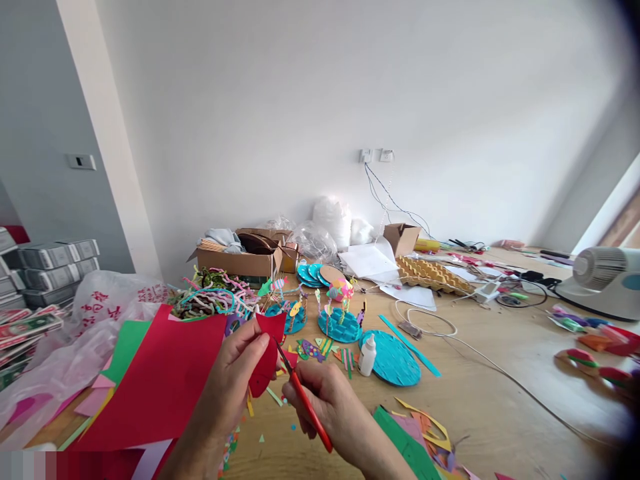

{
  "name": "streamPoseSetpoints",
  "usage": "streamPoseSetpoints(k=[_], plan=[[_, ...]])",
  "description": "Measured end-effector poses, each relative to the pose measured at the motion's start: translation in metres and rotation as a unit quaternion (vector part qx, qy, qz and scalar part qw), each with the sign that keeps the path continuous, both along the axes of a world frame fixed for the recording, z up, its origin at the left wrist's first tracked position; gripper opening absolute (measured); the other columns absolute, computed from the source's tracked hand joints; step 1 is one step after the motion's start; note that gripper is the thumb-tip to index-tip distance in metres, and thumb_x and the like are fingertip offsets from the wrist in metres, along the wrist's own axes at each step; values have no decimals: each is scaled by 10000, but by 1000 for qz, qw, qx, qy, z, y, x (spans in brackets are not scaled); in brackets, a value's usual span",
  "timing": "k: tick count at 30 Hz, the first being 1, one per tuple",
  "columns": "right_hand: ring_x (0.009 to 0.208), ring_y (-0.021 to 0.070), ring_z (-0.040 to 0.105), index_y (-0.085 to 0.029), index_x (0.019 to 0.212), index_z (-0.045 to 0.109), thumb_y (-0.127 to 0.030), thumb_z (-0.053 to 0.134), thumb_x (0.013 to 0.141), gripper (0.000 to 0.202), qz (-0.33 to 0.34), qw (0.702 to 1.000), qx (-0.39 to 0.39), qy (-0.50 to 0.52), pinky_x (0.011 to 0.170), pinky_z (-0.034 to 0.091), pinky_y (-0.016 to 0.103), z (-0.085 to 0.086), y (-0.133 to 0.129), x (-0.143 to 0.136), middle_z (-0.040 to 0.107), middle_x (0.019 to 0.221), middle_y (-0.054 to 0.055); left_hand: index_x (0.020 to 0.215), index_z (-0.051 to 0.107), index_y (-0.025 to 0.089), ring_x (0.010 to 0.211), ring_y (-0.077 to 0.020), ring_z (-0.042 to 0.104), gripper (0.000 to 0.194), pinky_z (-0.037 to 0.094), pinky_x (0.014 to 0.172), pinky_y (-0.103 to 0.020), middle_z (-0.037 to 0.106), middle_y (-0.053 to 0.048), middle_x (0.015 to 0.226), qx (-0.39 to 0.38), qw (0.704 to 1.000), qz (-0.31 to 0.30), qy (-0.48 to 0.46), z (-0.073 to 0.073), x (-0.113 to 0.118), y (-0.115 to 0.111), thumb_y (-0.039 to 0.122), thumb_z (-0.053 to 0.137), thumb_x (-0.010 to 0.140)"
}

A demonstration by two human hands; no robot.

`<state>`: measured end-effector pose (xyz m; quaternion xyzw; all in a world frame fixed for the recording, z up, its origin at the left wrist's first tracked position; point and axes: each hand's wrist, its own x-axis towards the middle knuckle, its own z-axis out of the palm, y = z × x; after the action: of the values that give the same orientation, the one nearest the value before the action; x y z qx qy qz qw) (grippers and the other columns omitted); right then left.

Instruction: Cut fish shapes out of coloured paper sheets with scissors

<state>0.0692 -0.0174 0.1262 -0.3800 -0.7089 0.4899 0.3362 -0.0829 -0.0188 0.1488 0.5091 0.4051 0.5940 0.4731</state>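
Between thumb and fingers, my left hand (239,367) pinches a cut piece of red paper (270,330). My right hand (325,393) is closed around red-handled scissors (311,410), whose dark blades meet the paper's right edge. Under my left forearm lies a large red sheet (165,373), with a green sheet (129,347) beneath its upper left. Just beyond my hands lie striped paper fish (325,347) in several colours. A white glue bottle (367,355) stands beside a blue painted disc (393,358). Two blue discs with upright decorations (340,325) sit farther back.
Paper scraps (430,433) lie at front right. A pile of pipe cleaners (215,297) and a cardboard box (240,257) stand back left. An egg tray (433,275), a white cable (490,360) and a fan (603,283) are toward the right.
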Motion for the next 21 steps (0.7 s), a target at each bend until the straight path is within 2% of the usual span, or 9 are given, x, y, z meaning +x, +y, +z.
streamPoseSetpoints(k=[7,17,21], plan=[[430,58,377,-195,626,426,-274,487,853,247,5,1000,12,7,401,295,159,3,-1,-2,391,518,-73,675,598,188,546,-128,542,219,425,517,-200,591,23,549,-10,1000,-19,11,-6,-3,3,363,583,807],[446,59,370,-196,615,419,-328,516,859,294,-3,1000,20,-2,409,258,168,2,0,1,389,517,-70,650,597,185,539,-133,551,229,430,509,-205,595,17,548,-14,1000,-10,9,-5,-2,4,370,592,786],[443,60,368,-195,617,425,-300,520,848,271,-6,1000,18,-6,406,250,171,1,0,1,386,512,-71,690,597,193,535,-123,528,226,410,508,-197,589,30,559,-4,1000,-8,15,-6,-4,4,393,593,797]])
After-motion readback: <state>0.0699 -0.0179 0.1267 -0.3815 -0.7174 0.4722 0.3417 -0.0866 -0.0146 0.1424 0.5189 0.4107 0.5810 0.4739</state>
